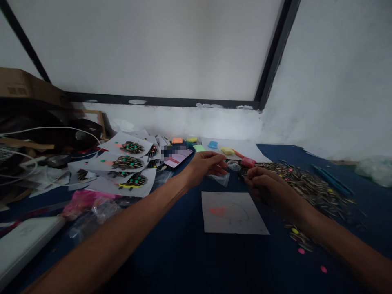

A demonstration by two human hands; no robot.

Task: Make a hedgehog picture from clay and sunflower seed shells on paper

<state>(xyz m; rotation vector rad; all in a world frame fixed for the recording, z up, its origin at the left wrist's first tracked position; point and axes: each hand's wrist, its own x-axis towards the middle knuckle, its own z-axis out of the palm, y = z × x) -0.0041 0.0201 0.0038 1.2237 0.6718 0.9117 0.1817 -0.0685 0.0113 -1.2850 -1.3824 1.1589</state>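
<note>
The person's left hand (pixel 208 165) is half open above the middle of the dark blue cloth-like desk (pixel 183 261), its fingers loosely bent and pointing towards the right hand (pixel 263 179). The right hand has its fingers curled in towards the thumb; it is in shadow, and whether it grips anything cannot be told. The two hands are near each other but apart. On the desk below the gap between them lies a white paper sheet (pixel 226 225) with a faint outline drawing and a coral-orange patch (pixel 217 211) at its left. A crumpled clear plastic bag (pixel 223 180) lies just beyond the left hand, and a small red packet (pixel 248 162) just beyond the right. A spread heap of dark striped seeds (pixel 310 185) reaches out behind and beside the right hand. Left of the left forearm, white sheets bearing seed clusters with green dots (pixel 127 162) overlap beside a lit smartphone (pixel 177 158).
</note>
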